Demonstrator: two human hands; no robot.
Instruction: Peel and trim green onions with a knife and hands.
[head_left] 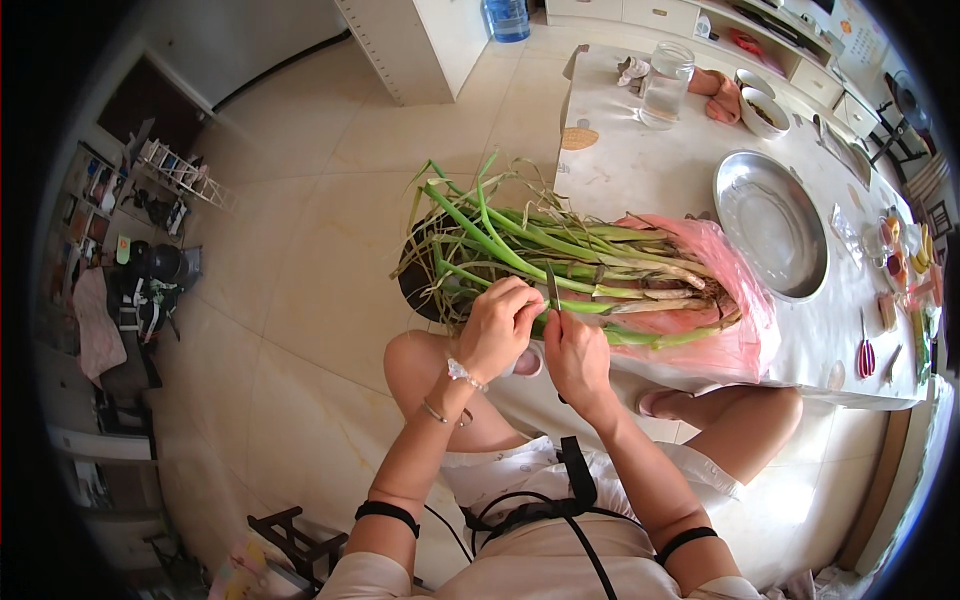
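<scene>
Green onions (590, 245) lie in a long, loose bundle just beyond both grips, leaves toward the left, pale stems and brown roots toward the right, some of the leaves dry and straw-coloured. Far to the left of the grips, across the pale tiled floor (290, 290), are a pink cloth (97, 325) and a small white rack (180, 172). Nearer, left of the left grip and under the leaf ends, is a dark rounded thing (413, 285) (mostly covered, so I cannot tell what it is). The left grip (495, 325) is pinched together at the bundle's near edge, thumb to fingers; what it has hold of, if anything, is too small to tell. A pale bracelet (462, 374) circles the wrist behind it. Well beyond the left grip stands a blue water bottle (508, 20). Between the grips, which are just beside each other, the knife (552, 287) points its blade away from the person, and the right grip (580, 355) is wrapped closed around its handle. Beyond the right grip, the bench (615, 180) carries a glass jar (665, 88). To its right a pink plastic bag (745, 335) spreads under the root ends, with bowls (760, 122) farther off and a metal basin (768, 225) past the bag. Red-handled scissors (866, 358) lie well right.
</scene>
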